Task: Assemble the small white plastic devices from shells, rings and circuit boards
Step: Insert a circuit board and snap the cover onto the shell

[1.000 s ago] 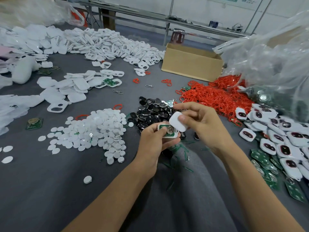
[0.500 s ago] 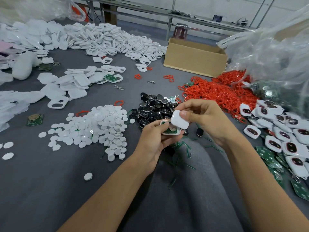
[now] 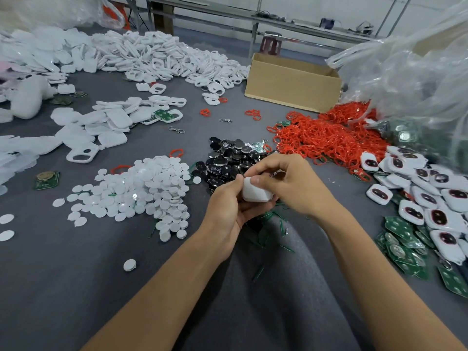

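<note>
Both hands close a white device (image 3: pixel 255 192) over the lap.

The left hand (image 3: pixel 228 206) cups it from below, fingers curled round it and thumb at its edge. The right hand (image 3: pixel 288 186) pinches it from above, thumb flat on the white cover and fingers curled over the far side. This unit looks near its last step, though the seam is hidden, so I cannot tell if the cover is fully seated. A pile of finished units (image 3: pixel 430 203) lies at right. Much is left: heaps of shells (image 3: pixel 162 54), red rings (image 3: pixel 329 140), boards (image 3: pixel 405 239), white discs (image 3: pixel 147 188) and black pieces (image 3: pixel 228 158) wait untouched.
</note>
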The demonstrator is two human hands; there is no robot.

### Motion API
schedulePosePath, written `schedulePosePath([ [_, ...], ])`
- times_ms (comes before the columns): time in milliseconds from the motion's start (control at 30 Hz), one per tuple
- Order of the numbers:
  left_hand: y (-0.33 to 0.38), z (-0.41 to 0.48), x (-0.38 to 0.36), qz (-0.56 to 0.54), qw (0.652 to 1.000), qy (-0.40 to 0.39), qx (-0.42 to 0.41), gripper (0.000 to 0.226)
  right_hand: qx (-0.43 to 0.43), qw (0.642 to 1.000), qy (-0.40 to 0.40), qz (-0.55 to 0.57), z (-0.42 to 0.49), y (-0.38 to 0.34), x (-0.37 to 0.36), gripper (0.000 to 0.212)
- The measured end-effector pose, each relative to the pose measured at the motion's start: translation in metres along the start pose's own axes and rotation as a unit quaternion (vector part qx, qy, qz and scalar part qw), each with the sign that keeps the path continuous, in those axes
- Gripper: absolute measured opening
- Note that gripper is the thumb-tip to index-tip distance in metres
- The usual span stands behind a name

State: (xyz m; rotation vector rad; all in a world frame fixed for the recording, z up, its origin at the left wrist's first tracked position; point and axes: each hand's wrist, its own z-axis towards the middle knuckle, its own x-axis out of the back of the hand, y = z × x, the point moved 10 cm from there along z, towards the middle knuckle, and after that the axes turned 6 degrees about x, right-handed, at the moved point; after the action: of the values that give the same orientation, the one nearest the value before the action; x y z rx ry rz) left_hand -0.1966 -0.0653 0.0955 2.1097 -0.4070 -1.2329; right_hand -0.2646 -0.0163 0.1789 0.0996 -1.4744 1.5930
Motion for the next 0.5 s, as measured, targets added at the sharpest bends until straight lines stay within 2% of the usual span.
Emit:
schedulePosePath([
  [333,0.0016,0.0015,0.0,0.049,0.999,-0.013,-0.021,0.033,0.024,0.997,0.022,-0.072,-0.001,-0.0018,0.0017,0.007],
  [400,0.0034,0.0016,0.0013,0.053,0.998,-0.005,-0.026,0.034,0.03,0.997,-0.004,-0.067,-0.0017,-0.0032,0.0009,0.008],
  [500,0.0047,0.0008,0.0034,0.049,0.998,0.009,-0.026,0.033,0.035,0.994,-0.067,-0.082,-0.0034,-0.0042,-0.0026,0.026],
])
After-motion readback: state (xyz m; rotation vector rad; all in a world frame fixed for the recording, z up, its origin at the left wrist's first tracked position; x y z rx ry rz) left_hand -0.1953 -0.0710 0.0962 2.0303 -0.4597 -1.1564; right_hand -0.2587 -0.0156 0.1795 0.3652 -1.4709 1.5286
